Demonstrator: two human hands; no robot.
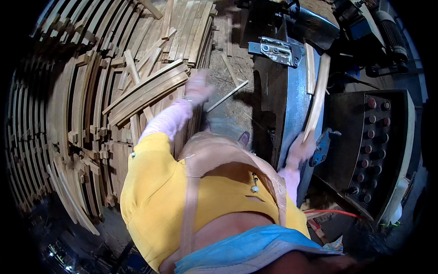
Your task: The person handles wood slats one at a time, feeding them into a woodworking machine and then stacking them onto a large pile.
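Note:
My right hand (301, 148) is closed around the near end of a long wooden strip (318, 98), which points away from me over the metal machine bed (294, 98). Beside it on the bed lies a second, shorter-looking wooden strip (310, 68). On the left, my left hand (199, 86) is smeared by motion, so its fingers cannot be made out. It is nearest to the right ends of a few wooden strips (150, 96) lying aslant on top of a pile.
Stacked wooden pieces (84, 100) fill the left side. A metal guide fixture (276, 50) sits at the bed's far end. To the right stands a control panel (376, 146) with several buttons. Thin offcuts (228, 96) lie on the floor, and a red hose (335, 212) runs below the panel.

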